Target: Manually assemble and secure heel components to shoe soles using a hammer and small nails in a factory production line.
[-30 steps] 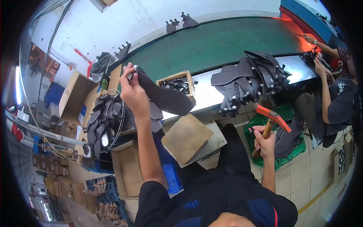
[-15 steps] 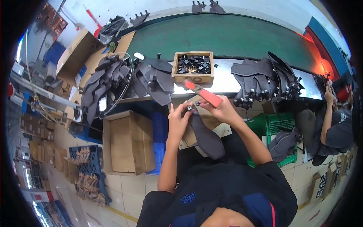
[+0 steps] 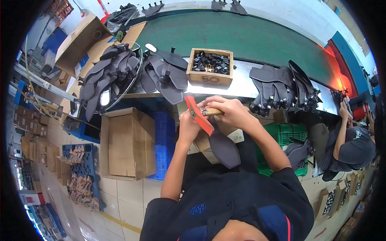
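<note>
My right hand (image 3: 233,113) is closed round the wooden handle of a hammer (image 3: 206,125), whose red-orange head crosses in front of my left hand. A dark grey shoe sole (image 3: 226,148) slants down over my lap, its wide end toward me. My left hand (image 3: 187,127) is closed round its narrow far end; the hammer head and my right hand hide that end and most of the left fingers. Just beyond my hands, a wooden box (image 3: 210,79) holds many small black pieces and stands on a metal worktop (image 3: 244,85).
Heeled grey soles (image 3: 171,82) lie left of the box, with a heap (image 3: 110,76) farther left. More soles (image 3: 273,84) hang over the worktop at right. Behind runs a green belt (image 3: 225,34). A cardboard box (image 3: 128,146) and green crate (image 3: 287,132) flank me; a co-worker (image 3: 354,144) is at right.
My right hand has shifted its grip from pinching a small dark piece beside the sole to the hammer's handle. The hammer head has swung down over my left hand.
</note>
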`<action>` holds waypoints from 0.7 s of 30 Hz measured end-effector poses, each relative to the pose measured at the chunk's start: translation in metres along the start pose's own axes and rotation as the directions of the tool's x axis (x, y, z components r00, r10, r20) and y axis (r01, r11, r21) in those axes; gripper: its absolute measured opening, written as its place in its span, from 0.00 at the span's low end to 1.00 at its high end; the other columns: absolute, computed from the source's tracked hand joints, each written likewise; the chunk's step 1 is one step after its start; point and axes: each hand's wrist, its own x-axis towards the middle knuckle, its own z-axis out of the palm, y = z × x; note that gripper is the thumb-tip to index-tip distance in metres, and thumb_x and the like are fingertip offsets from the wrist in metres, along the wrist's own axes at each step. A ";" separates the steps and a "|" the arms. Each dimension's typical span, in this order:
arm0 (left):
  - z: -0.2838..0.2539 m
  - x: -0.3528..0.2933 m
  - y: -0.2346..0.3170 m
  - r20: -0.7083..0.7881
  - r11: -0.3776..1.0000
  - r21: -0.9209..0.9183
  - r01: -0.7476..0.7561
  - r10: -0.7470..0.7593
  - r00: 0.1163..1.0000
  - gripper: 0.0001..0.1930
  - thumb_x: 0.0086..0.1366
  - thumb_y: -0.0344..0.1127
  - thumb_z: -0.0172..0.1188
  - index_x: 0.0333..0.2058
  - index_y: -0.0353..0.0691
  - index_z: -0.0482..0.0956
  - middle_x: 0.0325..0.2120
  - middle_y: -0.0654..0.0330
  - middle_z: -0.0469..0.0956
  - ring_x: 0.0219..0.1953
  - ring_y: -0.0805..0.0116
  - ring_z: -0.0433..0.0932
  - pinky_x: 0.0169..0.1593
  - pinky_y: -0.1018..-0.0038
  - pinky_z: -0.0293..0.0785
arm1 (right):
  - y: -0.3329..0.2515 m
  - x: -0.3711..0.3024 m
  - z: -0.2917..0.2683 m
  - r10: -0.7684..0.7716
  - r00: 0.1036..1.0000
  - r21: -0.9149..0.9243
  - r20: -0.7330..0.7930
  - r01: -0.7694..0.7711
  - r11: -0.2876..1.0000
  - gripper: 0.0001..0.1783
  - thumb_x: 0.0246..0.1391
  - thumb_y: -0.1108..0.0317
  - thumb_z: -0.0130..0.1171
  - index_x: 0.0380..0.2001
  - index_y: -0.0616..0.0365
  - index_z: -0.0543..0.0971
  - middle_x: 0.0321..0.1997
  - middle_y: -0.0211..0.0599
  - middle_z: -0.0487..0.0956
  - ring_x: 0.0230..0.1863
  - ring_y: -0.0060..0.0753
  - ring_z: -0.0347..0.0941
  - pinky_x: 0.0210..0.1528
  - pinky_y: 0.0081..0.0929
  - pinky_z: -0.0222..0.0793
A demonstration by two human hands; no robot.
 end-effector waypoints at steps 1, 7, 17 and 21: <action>0.000 0.001 -0.002 -0.019 0.998 -0.017 -0.065 0.064 0.998 0.16 0.55 0.25 0.67 0.44 0.37 0.84 0.29 0.53 0.84 0.32 0.61 0.85 0.42 0.68 0.77 | -0.001 0.001 -0.003 -0.002 1.000 -0.034 0.006 0.003 0.999 0.21 0.40 0.79 0.64 0.42 0.54 0.80 0.47 0.33 0.81 0.39 0.49 0.79 0.40 0.38 0.75; -0.007 0.007 0.014 0.114 0.965 0.012 0.261 -0.261 0.959 0.14 0.56 0.30 0.70 0.42 0.36 0.86 0.33 0.56 0.86 0.34 0.77 0.81 0.39 0.75 0.78 | -0.003 -0.013 -0.008 -0.052 0.991 0.026 -0.122 0.055 0.998 0.12 0.52 0.73 0.62 0.41 0.58 0.79 0.37 0.39 0.80 0.31 0.44 0.77 0.35 0.35 0.73; 0.004 0.000 -0.011 0.067 0.973 -0.182 0.144 -0.134 0.989 0.16 0.57 0.26 0.65 0.46 0.32 0.83 0.43 0.56 0.84 0.43 0.72 0.81 0.49 0.75 0.76 | -0.069 -0.062 -0.025 0.358 0.933 0.122 -0.044 -0.350 0.929 0.19 0.63 0.70 0.51 0.56 0.65 0.69 0.46 0.63 0.77 0.49 0.67 0.73 0.47 0.48 0.70; -0.005 0.001 -0.006 0.109 0.975 -0.131 0.178 -0.165 0.980 0.15 0.59 0.28 0.66 0.45 0.29 0.83 0.37 0.62 0.85 0.39 0.76 0.79 0.45 0.77 0.75 | -0.067 -0.055 -0.028 0.188 0.971 0.130 -0.145 -0.170 0.977 0.22 0.65 0.66 0.51 0.58 0.66 0.68 0.47 0.60 0.77 0.44 0.64 0.76 0.45 0.49 0.73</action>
